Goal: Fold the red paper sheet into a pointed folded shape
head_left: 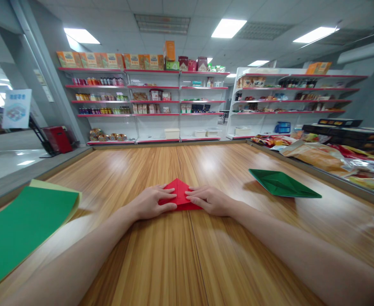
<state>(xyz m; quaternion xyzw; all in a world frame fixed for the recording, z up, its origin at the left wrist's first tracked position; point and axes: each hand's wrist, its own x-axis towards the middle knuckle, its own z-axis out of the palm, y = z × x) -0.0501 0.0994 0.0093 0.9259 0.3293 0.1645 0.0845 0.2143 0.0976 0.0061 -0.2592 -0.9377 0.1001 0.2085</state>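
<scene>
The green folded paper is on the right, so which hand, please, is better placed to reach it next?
Probably the right hand: it lies on the right side of the red paper, nearer the green folded paper. The left hand is farther off, on the left side.

red paper (181, 193) | folded, pointed top, centre crease | lying down, point facing away | on wood-grain tabletop (161, 263)
</scene>
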